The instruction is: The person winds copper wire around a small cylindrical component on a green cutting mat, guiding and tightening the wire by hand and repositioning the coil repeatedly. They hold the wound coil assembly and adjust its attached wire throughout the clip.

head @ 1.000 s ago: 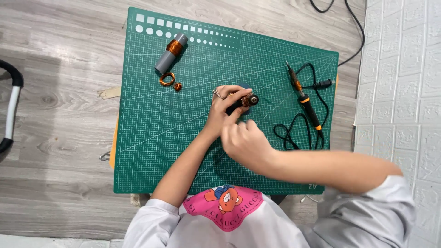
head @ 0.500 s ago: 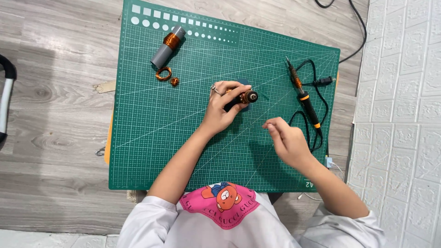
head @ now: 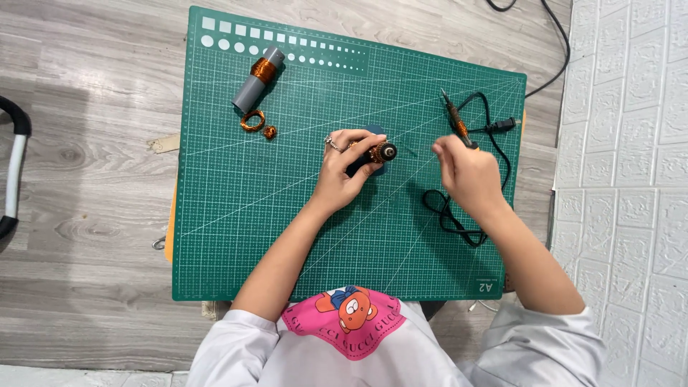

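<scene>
My left hand (head: 340, 172) holds a small dark cylinder wound with copper wire (head: 380, 153) just above the green cutting mat (head: 251, 215), near its middle. A ring shows on one finger. My right hand (head: 466, 172) lies to the right, fingers curled over the handle of a soldering iron (head: 454, 118). The iron's orange grip and metal tip stick out beyond the fingers toward the far edge. Its black cable (head: 459, 218) loops on the mat under my right wrist.
A grey tube with a copper winding (head: 256, 80) lies at the mat's far left, with a copper wire ring (head: 252, 120) and a small copper coil (head: 269, 132) beside it. A black-and-white curved handle (head: 14, 165) sits at the left edge. A white brick-pattern panel (head: 631, 143) borders the right.
My right hand left the wound cylinder, moved right and away from me, and now rests on the soldering iron. My left hand kept hold of the cylinder.
</scene>
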